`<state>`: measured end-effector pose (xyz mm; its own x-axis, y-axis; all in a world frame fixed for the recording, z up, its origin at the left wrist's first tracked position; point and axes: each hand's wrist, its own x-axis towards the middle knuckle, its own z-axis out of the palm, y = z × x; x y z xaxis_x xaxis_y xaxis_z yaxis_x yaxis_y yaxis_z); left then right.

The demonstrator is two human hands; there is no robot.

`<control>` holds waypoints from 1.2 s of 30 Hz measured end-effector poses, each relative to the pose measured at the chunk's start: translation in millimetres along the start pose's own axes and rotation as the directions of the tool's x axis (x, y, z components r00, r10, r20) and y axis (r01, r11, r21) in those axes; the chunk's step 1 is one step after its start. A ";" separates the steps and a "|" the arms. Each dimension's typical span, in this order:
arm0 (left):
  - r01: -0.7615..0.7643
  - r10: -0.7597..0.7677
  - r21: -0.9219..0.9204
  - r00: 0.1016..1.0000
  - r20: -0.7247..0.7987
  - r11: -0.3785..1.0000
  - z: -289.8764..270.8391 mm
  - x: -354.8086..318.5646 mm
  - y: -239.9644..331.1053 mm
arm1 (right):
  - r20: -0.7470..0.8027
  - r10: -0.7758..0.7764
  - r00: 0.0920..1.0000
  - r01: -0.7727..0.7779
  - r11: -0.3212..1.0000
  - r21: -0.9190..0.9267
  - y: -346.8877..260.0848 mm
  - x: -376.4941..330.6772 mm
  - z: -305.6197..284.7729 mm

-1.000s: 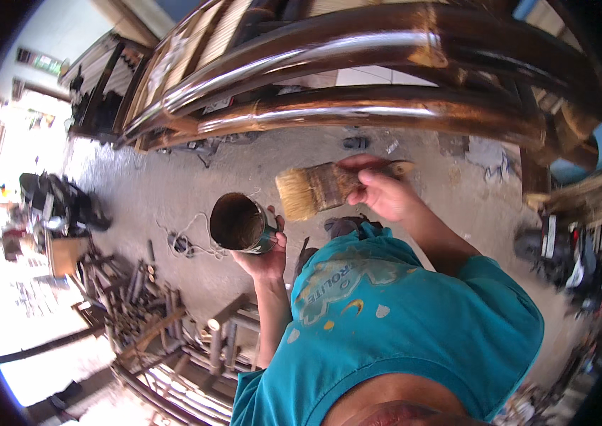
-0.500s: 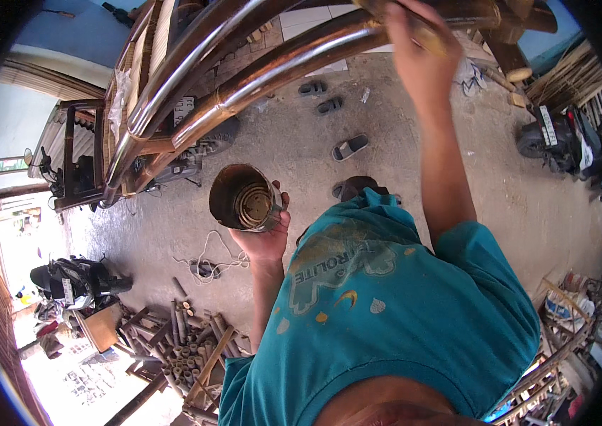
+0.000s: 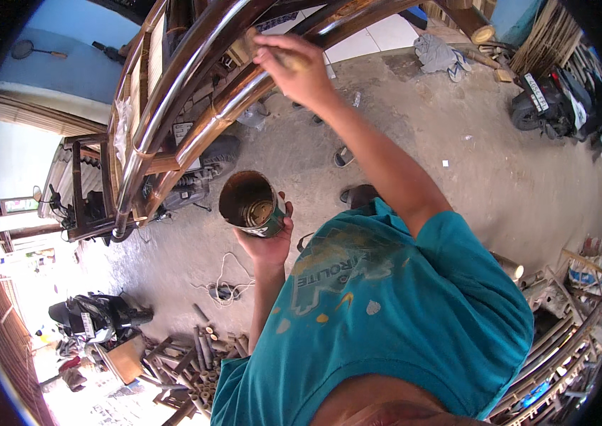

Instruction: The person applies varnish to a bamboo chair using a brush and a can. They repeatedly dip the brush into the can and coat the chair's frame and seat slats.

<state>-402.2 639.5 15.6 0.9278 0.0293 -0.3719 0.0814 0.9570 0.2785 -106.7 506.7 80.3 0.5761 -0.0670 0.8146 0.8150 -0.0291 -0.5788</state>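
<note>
My left hand [image 3: 270, 245] is wrapped round an open metal can [image 3: 270, 226], its mouth tilted so that a little brownish liquid shows at the bottom. In front of me stretches a large piece of glossy dark-brown bamboo furniture with long curved poles [image 3: 205, 131]. My right hand [image 3: 302, 77] grips the pale yellowish handle of a paintbrush [image 3: 294, 61]. Its bristle end lies against or just over the space between two poles; contact is hard to tell.
Parked motorbikes stand at the left [image 3: 95, 319] and right [image 3: 553, 106]. Cut bamboo pieces [image 3: 205, 355] are heaped at lower left. A white cord [image 3: 233, 273] and sandals [image 3: 343, 156] lie on the concrete floor [image 3: 429, 184]. A grey cloth [image 3: 437, 57] is farther off.
My right hand has moved left along the poles with the paintbrush, its arm now slanting across. The can stays in my left hand, slightly lower and right. The whole view has shifted.
</note>
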 end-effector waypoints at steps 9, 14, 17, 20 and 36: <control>0.061 -0.057 -0.065 0.996 0.064 0.996 1.5 5.4 -8.0 | -0.204 0.272 0.940 -0.339 0.806 -0.485 -19.7 73.8 -77.4; -0.001 0.001 0.017 1.000 0.000 1.000 7.0 6.3 -17.0 | 0.236 0.444 0.864 -0.473 0.878 0.081 -59.8 25.6 -29.8; -0.019 0.019 0.013 1.000 0.011 1.000 6.2 6.4 -11.4 | 0.251 0.389 0.886 -0.325 0.909 -0.263 -55.9 59.2 -109.4; -0.051 0.049 0.029 0.996 0.070 0.998 -2.4 4.7 -5.4 | 0.027 0.459 0.888 -0.311 0.642 -0.701 -63.1 134.0 -221.5; -0.223 0.272 -0.252 0.945 0.181 0.942 -30.2 -8.1 -4.7 | 0.186 0.219 0.958 -0.030 0.719 -0.694 -106.0 52.2 -118.1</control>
<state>-421.1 643.5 -9.5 0.9649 0.2358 -0.1156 -0.2218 0.9674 0.1219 -170.4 388.5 179.8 0.7421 0.1150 0.6604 0.5257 -0.7111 -0.4669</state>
